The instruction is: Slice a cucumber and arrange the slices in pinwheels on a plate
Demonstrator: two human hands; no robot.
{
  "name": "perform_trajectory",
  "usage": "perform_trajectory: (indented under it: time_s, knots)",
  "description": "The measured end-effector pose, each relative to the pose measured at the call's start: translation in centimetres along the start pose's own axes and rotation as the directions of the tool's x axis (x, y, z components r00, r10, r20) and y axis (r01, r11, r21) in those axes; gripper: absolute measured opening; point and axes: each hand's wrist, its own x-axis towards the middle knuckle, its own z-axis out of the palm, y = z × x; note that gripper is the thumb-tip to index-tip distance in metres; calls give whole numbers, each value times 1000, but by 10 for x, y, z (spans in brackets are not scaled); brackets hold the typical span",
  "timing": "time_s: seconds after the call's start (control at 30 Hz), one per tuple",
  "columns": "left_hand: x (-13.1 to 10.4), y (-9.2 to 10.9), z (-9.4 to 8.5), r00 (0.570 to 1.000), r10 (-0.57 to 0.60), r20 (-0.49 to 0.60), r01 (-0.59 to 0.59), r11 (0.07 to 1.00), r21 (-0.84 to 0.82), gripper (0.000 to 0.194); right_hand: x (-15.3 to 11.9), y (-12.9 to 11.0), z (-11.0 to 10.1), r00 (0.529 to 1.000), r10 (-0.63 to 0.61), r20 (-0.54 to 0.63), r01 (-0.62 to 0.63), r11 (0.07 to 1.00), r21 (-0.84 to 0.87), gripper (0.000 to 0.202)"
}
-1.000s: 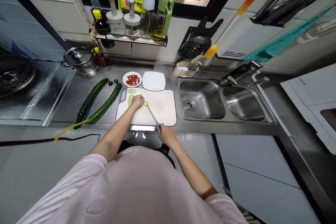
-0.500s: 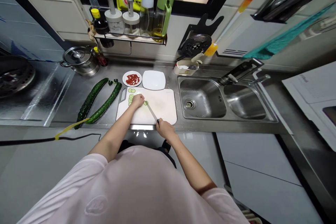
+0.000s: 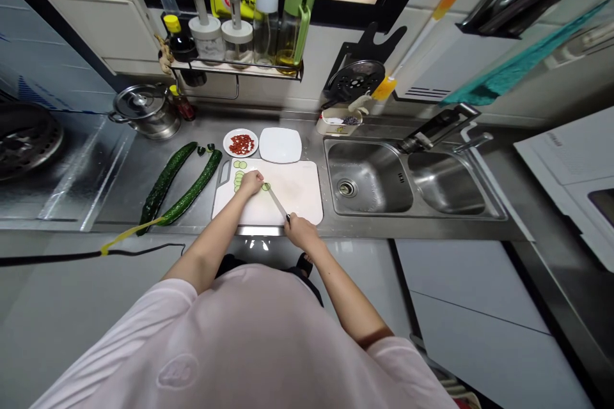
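Note:
My right hand [image 3: 300,231] is wrapped round the dark handle of a knife [image 3: 277,200] above the white cutting board [image 3: 295,188]. The blade points up and left, its tip at a thin cucumber slice [image 3: 266,186]. Just left of that slice is my left hand [image 3: 251,183], fingers drawn together; whatever they pinch, if anything, is hidden. More pale green cucumber slices [image 3: 238,177] lie along the board's left side, partly covered by my left hand. Two long cucumbers [image 3: 167,176] rest on the counter left of the board, with small cut-off ends [image 3: 201,150] by their tops.
Behind the board stand a plate of chopped red pieces [image 3: 241,143] and a white square plate [image 3: 281,145]. A steel double sink [image 3: 369,179] lies to the right. A lidded pot [image 3: 144,112] is at the back left, below a rack of bottles [image 3: 237,64].
The view has shifted very slightly. Both hands, the knife and the cucumber slices keep almost the same places.

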Motion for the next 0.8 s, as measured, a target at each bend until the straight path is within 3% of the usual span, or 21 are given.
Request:
perform_trajectory:
  time_s: [0.37,0.8]
  knots:
    - [0,-1,0,1000,-4,-2,4,1000,-4,17,-1,-1,-3,1000,6,21,-6,1000,2,33]
    - [0,0,0,1000,-1,-1,1,1000,7,18,-22,14,9,1000,13,27,-13,1000,5,35]
